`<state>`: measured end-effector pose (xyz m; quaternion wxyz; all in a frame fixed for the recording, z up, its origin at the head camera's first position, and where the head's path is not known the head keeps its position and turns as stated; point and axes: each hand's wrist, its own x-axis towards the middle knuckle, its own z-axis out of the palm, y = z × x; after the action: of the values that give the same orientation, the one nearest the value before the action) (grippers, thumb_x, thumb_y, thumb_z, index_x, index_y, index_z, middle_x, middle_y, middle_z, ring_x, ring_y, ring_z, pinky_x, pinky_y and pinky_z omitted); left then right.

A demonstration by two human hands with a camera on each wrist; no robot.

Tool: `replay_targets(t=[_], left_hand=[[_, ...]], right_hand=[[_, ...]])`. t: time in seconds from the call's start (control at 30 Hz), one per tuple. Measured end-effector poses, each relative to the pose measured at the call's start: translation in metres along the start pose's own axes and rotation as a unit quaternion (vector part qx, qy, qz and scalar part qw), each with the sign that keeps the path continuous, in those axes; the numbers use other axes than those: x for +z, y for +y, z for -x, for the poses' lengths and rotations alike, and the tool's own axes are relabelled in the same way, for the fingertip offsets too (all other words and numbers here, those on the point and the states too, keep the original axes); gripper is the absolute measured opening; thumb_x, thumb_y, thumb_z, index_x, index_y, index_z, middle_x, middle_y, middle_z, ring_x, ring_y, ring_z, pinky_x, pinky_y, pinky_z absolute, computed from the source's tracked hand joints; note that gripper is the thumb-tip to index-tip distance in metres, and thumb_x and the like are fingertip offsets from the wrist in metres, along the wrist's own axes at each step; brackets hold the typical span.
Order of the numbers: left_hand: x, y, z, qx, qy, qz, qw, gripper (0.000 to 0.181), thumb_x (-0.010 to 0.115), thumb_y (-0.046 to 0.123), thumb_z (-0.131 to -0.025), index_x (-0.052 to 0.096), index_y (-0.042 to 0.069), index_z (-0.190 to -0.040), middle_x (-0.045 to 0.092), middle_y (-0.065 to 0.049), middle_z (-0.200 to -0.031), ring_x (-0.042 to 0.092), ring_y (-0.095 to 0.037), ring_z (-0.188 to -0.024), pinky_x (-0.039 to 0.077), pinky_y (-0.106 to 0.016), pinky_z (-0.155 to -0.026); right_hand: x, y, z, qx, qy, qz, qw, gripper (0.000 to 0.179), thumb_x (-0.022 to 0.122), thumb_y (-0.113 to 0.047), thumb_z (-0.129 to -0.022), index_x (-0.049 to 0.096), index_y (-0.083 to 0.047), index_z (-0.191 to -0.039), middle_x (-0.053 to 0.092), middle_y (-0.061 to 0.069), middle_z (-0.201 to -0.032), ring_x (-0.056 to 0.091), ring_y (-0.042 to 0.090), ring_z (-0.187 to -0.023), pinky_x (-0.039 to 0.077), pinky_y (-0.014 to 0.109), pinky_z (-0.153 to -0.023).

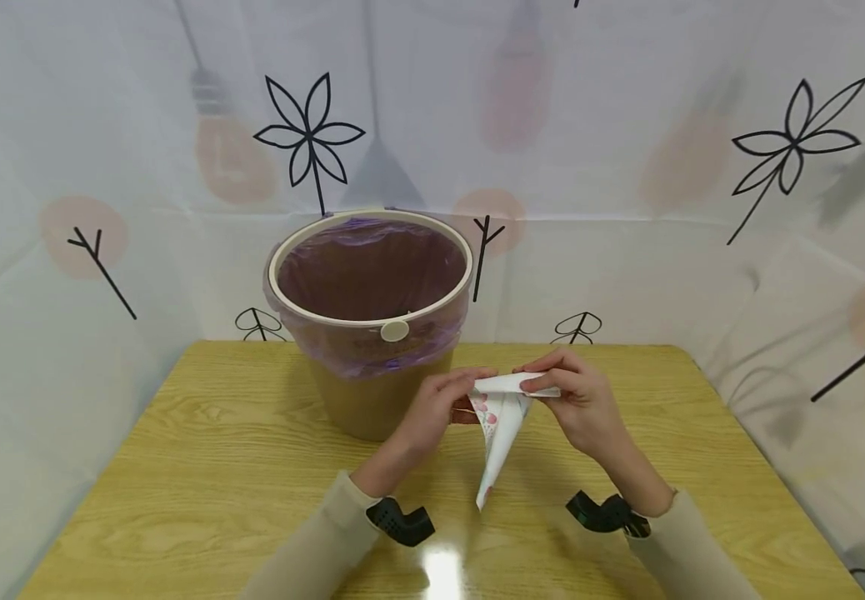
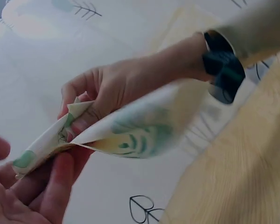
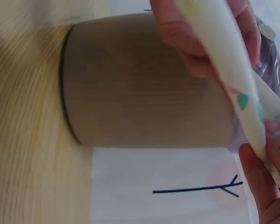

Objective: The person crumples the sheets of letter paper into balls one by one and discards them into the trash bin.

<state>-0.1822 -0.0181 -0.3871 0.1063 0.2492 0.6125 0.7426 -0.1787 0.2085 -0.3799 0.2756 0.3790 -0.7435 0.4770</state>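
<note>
A white sheet of paper (image 1: 506,421) printed with pink and green plant motifs is held between the two hands, in front of and right of the bin. Its top edge is folded into a flat band, and below it hangs a narrow cone with the point down. My left hand (image 1: 427,410) grips the band's left end. With thumb and fingers, my right hand (image 1: 581,402) pinches the right end. In the left wrist view the paper's cone (image 2: 144,133) flares toward the right forearm and is blurred. The right wrist view shows the paper (image 3: 228,60) running between both hands.
A brown bin (image 1: 357,400) with a cream rim and a purple plastic liner (image 1: 357,354) stands on the wood-grain table (image 1: 215,467), behind and left of the hands. White printed cloth (image 1: 590,183) hangs behind and beside the table. A black device (image 1: 401,523) is strapped to each wrist.
</note>
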Motion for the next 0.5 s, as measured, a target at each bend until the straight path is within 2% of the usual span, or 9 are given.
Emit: replay_targets(t=[0.1, 0.17, 0.23, 0.33, 0.5], left_hand=[[0.0, -0.002, 0.0, -0.008, 0.007, 0.057, 0.9983, 0.038, 0.044, 0.001, -0.099, 0.052, -0.012, -0.135, 0.067, -0.024, -0.114, 0.069, -0.013, -0.091, 0.057, -0.032, -0.082], [-0.001, -0.005, 0.0, 0.002, 0.0, 0.067, 0.9978, 0.039, 0.048, -0.009, -0.096, 0.049, -0.013, -0.135, 0.066, -0.029, -0.116, 0.068, -0.014, -0.096, 0.056, -0.033, -0.084], [-0.001, -0.007, 0.0, 0.016, -0.011, 0.064, 0.9978, 0.044, 0.054, -0.016, -0.092, 0.047, -0.015, -0.135, 0.063, -0.034, -0.118, 0.067, -0.014, -0.1, 0.055, -0.034, -0.086], [-0.002, -0.01, 0.0, 0.034, -0.014, 0.059, 0.9976, 0.047, 0.056, -0.02, -0.088, 0.047, -0.016, -0.134, 0.06, -0.038, -0.118, 0.067, -0.014, -0.1, 0.055, -0.033, -0.086], [-0.002, -0.01, -0.001, 0.045, 0.018, 0.023, 0.9986, 0.037, 0.058, -0.019, -0.087, 0.057, -0.014, -0.124, 0.069, -0.028, -0.105, 0.068, -0.014, -0.091, 0.055, -0.029, -0.08]], right_hand=[[0.0, 0.004, 0.002, -0.005, 0.013, 0.002, 0.9999, 0.042, 0.066, 0.035, -0.068, 0.075, -0.003, -0.085, 0.062, 0.018, -0.1, 0.06, 0.021, -0.098, 0.053, 0.017, -0.077], [0.0, 0.006, 0.004, -0.012, 0.019, -0.009, 0.9997, 0.044, 0.067, 0.037, -0.065, 0.075, -0.001, -0.086, 0.062, 0.021, -0.1, 0.061, 0.023, -0.098, 0.053, 0.017, -0.076], [0.0, 0.008, 0.007, -0.022, 0.017, -0.019, 0.9994, 0.044, 0.068, 0.036, -0.064, 0.074, 0.001, -0.088, 0.063, 0.025, -0.102, 0.063, 0.023, -0.099, 0.051, 0.013, -0.067], [0.0, 0.008, 0.011, -0.03, 0.0, -0.057, 0.9979, 0.042, 0.07, 0.033, -0.067, 0.074, 0.002, -0.094, 0.061, 0.03, -0.108, 0.064, 0.024, -0.104, 0.053, 0.014, -0.064], [0.002, 0.005, 0.015, -0.018, -0.036, -0.134, 0.9901, 0.032, 0.079, 0.016, -0.073, 0.072, 0.006, -0.102, 0.058, 0.035, -0.117, 0.063, 0.023, -0.113, 0.058, 0.026, -0.072]])
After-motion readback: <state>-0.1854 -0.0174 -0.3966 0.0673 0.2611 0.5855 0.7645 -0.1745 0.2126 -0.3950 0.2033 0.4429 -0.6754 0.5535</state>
